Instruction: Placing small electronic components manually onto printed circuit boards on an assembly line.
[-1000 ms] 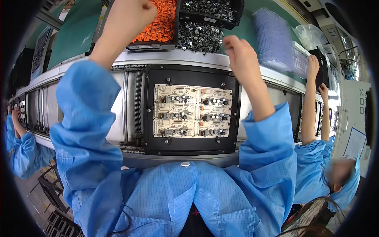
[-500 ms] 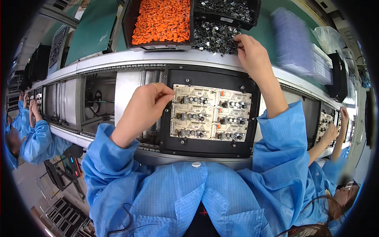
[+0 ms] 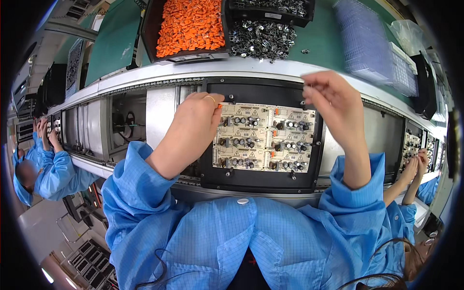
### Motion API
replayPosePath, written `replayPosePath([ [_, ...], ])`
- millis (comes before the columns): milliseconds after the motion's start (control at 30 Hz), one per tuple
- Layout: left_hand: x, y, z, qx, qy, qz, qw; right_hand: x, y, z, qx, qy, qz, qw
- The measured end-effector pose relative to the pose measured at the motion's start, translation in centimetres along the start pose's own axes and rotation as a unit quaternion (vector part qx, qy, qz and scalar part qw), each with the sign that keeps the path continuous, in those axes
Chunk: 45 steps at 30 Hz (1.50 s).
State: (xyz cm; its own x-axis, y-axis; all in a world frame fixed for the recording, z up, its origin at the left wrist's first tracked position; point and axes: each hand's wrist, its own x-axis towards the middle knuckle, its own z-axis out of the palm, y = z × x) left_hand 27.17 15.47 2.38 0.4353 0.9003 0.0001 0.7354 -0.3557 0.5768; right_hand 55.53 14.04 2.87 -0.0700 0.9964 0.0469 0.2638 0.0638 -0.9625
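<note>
A cream circuit board panel (image 3: 266, 126) with rows of black capacitors lies in a black carrier frame (image 3: 261, 182) in front of me. Small orange parts (image 3: 276, 111) stand along the panel's middle column. At the panel's upper left corner, my left hand (image 3: 193, 126) pinches a small orange part (image 3: 220, 106), only its edge showing past the fingers. Over the upper right corner, my right hand (image 3: 337, 107) hovers, thumb and fingertips drawn together. Motion blur hides what its fingertips hold, if anything.
Beyond the rail stand a black bin of orange parts (image 3: 191, 26) and a heap of small dark metal clips (image 3: 261, 38), with another bin (image 3: 270, 17) behind. One loose clip (image 3: 305, 51) lies on the green surface. Stacked clear trays (image 3: 365, 41) stand right. Co-workers flank me.
My right hand has drawn back from the metal clips to the panel's upper right. My left hand has shifted slightly up and right; an orange part now shows at its fingertips.
</note>
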Motion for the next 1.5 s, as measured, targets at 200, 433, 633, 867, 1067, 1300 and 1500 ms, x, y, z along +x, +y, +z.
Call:
replayPosePath([
  [200, 0.3, 0.7, 0.4, 0.041, -0.017, 0.048, 0.998, -5.0, -1.0, 0.3, 0.028, -0.022, 0.028, 0.999],
  [433, 1.0, 1.3, 0.3, 0.130, -0.064, 0.137, 0.980, -6.7, -1.1, 0.5, 0.049, -0.015, 0.020, 0.998],
  [633, 1.4, 1.2, 0.2, 0.125, -0.090, 0.117, 0.981, -6.6, -0.9, 0.3, -0.013, -0.024, -0.011, 1.000],
  [867, 1.9, 1.5, 0.3, 0.130, -0.109, 0.135, 0.976, -7.1, -0.6, 1.2, 0.025, -0.033, 0.008, 0.999],
  [1067, 1.6, 1.4, 0.7, 0.127, -0.083, 0.158, 0.976, -6.8, -0.4, 1.5, 0.017, -0.029, -0.002, 0.999],
  [1300, 2.4, 2.0, 0.4, 0.135, -0.126, 0.166, 0.969, -7.0, -0.1, 1.4, 0.016, -0.031, -0.005, 0.999],
  [1500, 2.4, 1.6, 0.6, 0.088, -0.097, 0.187, 0.974, -7.1, 0.1, 1.2, 0.011, -0.027, -0.008, 1.000],
])
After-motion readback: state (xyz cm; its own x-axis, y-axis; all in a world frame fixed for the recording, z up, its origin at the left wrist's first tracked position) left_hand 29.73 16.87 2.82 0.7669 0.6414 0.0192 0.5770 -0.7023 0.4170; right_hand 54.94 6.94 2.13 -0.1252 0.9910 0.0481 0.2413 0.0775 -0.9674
